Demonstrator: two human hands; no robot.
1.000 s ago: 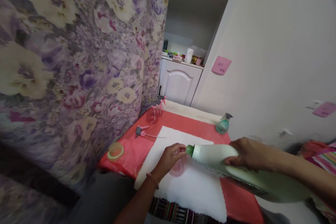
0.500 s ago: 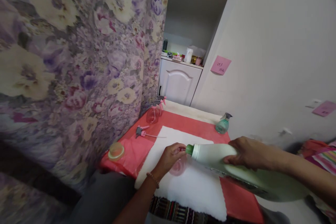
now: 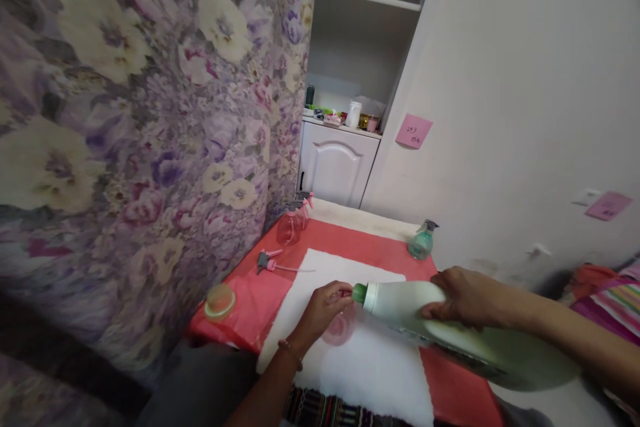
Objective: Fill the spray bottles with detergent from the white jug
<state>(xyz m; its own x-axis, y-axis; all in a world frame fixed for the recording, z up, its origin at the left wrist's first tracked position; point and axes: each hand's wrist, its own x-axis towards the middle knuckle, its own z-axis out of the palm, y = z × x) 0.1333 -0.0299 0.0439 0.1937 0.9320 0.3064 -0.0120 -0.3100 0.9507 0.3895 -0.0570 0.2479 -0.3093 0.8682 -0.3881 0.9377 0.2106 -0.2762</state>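
My left hand (image 3: 326,307) is closed round the neck of a clear pink spray bottle (image 3: 339,329), which stands without its spray head on a white fluffy mat (image 3: 380,360). A large pale-green jug (image 3: 405,300) lies tilted almost level, and my right hand (image 3: 463,297) grips it. Its green spout (image 3: 359,292) is at the neck of the pink bottle. My fingers hide the contact, and I cannot make out any liquid flowing. A loose pink and grey spray head (image 3: 269,263) with a thin tube rests left of the mat.
Pink spray bottles (image 3: 289,228) stand at the table's back left corner and a green spray bottle (image 3: 421,243) at the back right. A round yellowish lid (image 3: 219,302) lies on the red cloth (image 3: 350,235). A floral curtain (image 3: 210,127) borders the left side, a wall (image 3: 500,113) the right.
The view has tipped slightly, so the whole scene sits a little lower. Both hands keep their hold, with the jug's spout still at the bottle's neck.
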